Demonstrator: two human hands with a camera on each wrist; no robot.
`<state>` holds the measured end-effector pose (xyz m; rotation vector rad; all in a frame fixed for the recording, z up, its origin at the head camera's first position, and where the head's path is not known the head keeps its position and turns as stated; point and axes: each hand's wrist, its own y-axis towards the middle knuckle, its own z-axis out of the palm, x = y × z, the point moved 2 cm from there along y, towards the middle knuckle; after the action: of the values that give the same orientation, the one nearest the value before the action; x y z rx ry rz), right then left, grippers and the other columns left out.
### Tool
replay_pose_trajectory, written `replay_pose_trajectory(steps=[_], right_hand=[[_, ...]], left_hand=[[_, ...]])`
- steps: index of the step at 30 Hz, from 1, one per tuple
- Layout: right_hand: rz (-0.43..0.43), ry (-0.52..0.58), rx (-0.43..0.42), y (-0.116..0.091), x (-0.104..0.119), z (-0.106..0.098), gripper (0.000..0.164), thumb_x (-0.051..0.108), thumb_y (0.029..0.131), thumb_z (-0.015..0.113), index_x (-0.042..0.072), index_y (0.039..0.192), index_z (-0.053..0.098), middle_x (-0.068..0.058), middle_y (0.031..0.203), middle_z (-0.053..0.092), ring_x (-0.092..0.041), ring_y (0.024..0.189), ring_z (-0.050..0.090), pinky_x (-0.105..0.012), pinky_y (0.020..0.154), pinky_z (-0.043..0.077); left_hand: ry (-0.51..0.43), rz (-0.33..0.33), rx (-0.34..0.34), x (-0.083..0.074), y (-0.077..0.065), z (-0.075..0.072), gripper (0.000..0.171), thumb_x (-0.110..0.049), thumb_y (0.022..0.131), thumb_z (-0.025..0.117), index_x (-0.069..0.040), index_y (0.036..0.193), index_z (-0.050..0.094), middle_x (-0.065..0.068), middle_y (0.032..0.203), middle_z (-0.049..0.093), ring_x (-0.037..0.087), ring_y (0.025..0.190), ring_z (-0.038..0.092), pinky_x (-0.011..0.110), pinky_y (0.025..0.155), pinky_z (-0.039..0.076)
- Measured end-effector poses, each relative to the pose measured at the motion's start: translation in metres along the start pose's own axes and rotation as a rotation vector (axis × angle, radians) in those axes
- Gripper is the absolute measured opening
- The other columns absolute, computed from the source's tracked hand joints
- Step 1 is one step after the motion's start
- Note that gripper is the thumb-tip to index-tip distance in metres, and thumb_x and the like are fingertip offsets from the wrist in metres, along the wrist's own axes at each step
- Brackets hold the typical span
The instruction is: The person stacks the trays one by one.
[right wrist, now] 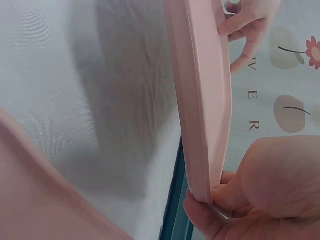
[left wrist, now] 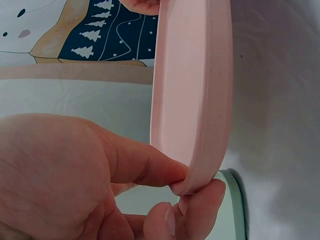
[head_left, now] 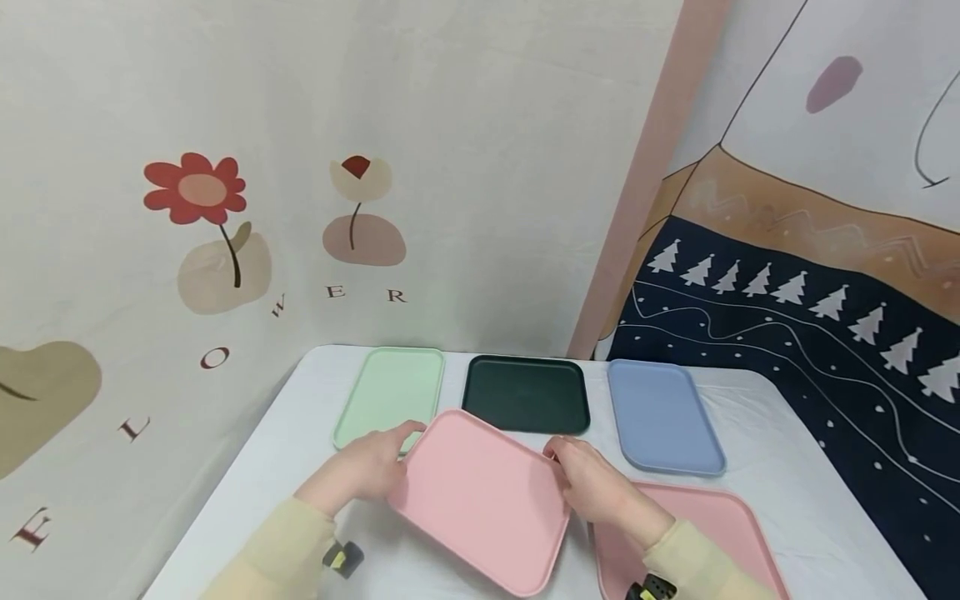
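Both hands hold a pink tray [head_left: 483,504] between them, raised over the white table and turned at a slant in the head view. My left hand [head_left: 371,462] pinches its left edge, thumb on the inner side and fingers beneath, as the left wrist view shows. At the opposite edge my right hand [right wrist: 280,185] pinches the rim between thumb and fingers. A second, larger-looking pink tray [head_left: 712,517] lies on the table at the right, partly hidden under my right forearm. Behind the left hand lies a light green tray [head_left: 397,383].
A dark green tray [head_left: 525,393] lies at the back middle of the white-covered table [head_left: 262,500], with a blue tray [head_left: 663,417] to its right. Behind the table hangs a printed cloth [head_left: 487,167] with flowers and letters. A dark cloth with white trees [head_left: 787,287] borders the right side.
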<state>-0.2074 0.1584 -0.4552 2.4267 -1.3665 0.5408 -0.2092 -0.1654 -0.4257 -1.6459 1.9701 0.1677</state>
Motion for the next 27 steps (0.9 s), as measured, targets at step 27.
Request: replay_pose_trajectory(steps=[27], right_hand=[[0.163, 0.183, -0.189, -0.020, -0.014, -0.002, 0.034, -0.023, 0.082, 0.056, -0.001, 0.103, 0.072, -0.001, 0.086, 0.066, -0.014, 0.077, 0.061, -0.025, 0.063, 0.054]], left_hand=[[-0.400, -0.003, -0.138, -0.006, 0.010, 0.011, 0.034, -0.018, 0.103, 0.067, 0.002, 0.129, 0.059, 0.010, 0.085, 0.062, 0.021, 0.069, 0.067, 0.036, 0.057, 0.061]])
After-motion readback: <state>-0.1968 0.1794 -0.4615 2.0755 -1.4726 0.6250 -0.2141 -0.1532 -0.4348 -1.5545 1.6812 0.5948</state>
